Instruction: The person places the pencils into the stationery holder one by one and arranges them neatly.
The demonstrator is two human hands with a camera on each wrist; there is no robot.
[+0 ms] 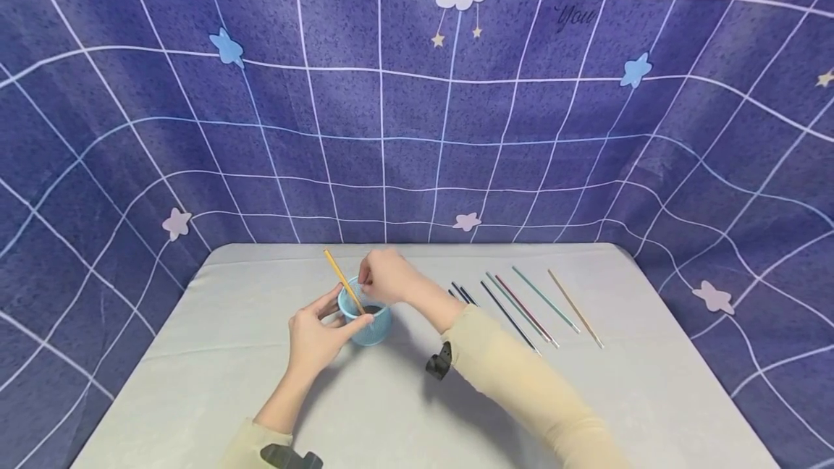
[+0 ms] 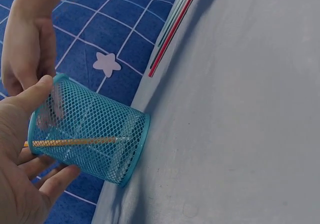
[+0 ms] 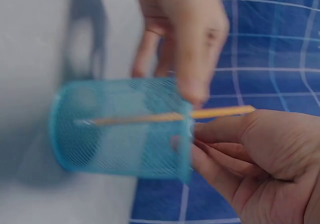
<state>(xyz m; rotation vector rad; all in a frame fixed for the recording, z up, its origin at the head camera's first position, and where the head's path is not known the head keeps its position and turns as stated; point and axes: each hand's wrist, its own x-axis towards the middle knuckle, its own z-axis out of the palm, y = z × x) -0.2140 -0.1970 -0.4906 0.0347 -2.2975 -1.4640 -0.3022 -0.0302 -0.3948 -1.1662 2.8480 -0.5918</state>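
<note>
White-covered table (image 1: 365,411): blue mesh cup (image 1: 373,331) standing; thin coloured sticks (image 1: 526,311) lying right of it.

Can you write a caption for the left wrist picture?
The left hand holds a blue mesh cup with an orange pencil inside.

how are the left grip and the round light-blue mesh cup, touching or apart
Touching: the left wrist view shows the left grip on the round light-blue mesh cup, its thumb across the rim.

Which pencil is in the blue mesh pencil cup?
The orange pencil, leaning inside the mesh pencil cup, upper end sticking out; the other visible pencils lie on the table.
</note>
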